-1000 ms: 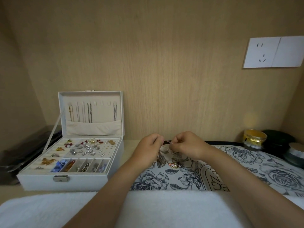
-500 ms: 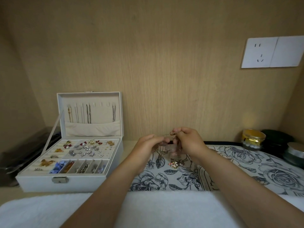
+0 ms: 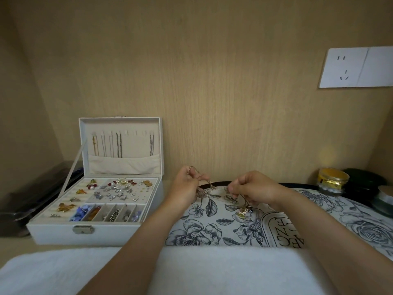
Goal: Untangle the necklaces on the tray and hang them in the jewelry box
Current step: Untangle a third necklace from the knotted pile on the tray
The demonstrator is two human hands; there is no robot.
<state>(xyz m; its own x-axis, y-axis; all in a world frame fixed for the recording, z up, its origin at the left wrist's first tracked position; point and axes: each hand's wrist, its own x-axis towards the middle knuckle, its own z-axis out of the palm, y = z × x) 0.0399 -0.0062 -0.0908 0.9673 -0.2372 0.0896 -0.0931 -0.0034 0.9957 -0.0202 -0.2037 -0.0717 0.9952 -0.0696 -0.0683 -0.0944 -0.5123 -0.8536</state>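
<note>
A thin rose-gold necklace chain [image 3: 207, 184] stretches between my two hands above the floral tray [image 3: 212, 228]. My left hand [image 3: 186, 186] pinches one end, raised a little. My right hand [image 3: 253, 189] pinches the other part, and a small cluster of pendants [image 3: 244, 210] hangs from it down to the tray. The white jewelry box [image 3: 102, 229] stands open at the left; several necklaces [image 3: 119, 145] hang from hooks inside its lid, and some hooks are free.
A gold-lidded jar [image 3: 332, 180] and dark round containers [image 3: 365, 185] stand at the back right. A dark case [image 3: 32, 199] lies left of the box. A white towel [image 3: 191, 271] covers the near edge. A wall socket [image 3: 357, 68] is at upper right.
My hands have drawn apart, the left one moving left and up, the right one lowering to the right. The chain now spans between them.
</note>
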